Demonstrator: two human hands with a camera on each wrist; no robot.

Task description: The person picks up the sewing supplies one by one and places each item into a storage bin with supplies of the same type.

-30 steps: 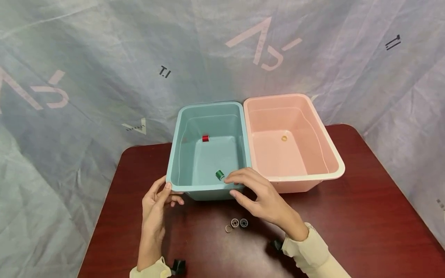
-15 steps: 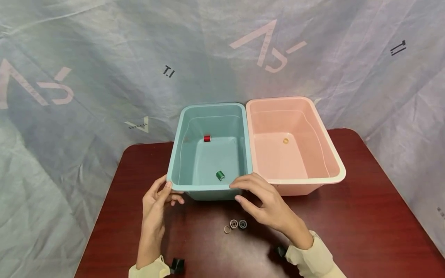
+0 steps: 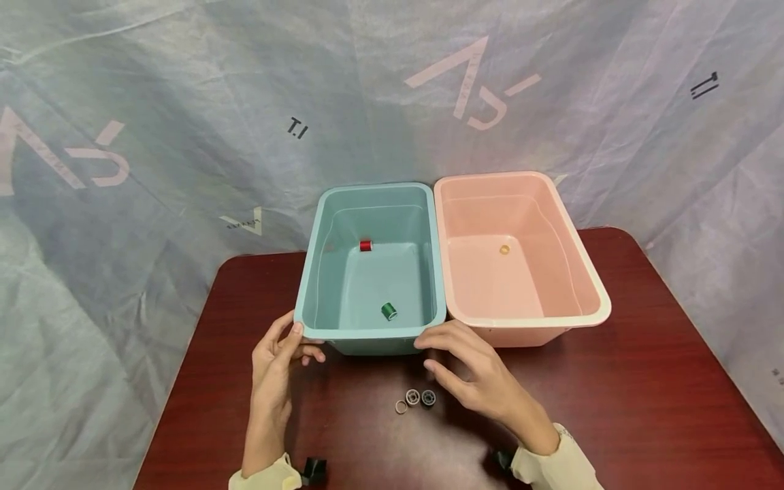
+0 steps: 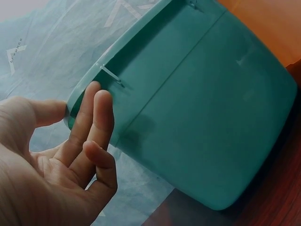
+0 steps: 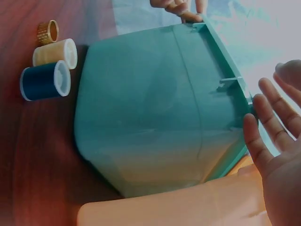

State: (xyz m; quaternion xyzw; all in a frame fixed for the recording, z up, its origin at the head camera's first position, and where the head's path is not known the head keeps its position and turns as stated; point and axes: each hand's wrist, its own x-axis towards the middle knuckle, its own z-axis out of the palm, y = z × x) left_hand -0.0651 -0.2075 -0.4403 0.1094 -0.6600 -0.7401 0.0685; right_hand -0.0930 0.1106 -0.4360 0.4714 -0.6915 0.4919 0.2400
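Observation:
My left hand (image 3: 273, 381) pinches the near left corner of a teal plastic basin (image 3: 373, 333), thumb on the rim and fingers beneath it. In the left wrist view the thumb and fingertips (image 4: 102, 106) meet the basin's lip. My right hand (image 3: 471, 371) holds nothing; its fingers are loosely bent right at the near right corner of the same basin. Inside the basin lie a red thread spool (image 3: 365, 246) and a green thread spool (image 3: 388, 311). In front of it stand a cream thread spool (image 5: 52, 54), a dark blue thread spool (image 5: 44, 81) and a small gold ring (image 5: 48, 32).
A pink basin (image 3: 527, 321) stands against the teal one on the right, with a small gold ring (image 3: 505, 250) on its floor. Both rest on a dark red wooden table (image 3: 649, 381). A grey printed cloth (image 3: 184, 136) hangs behind and at the sides.
My right hand has drawn back from over the teal basin's near rim, down and right to the corner. The left hand keeps its hold. The view has shifted slightly.

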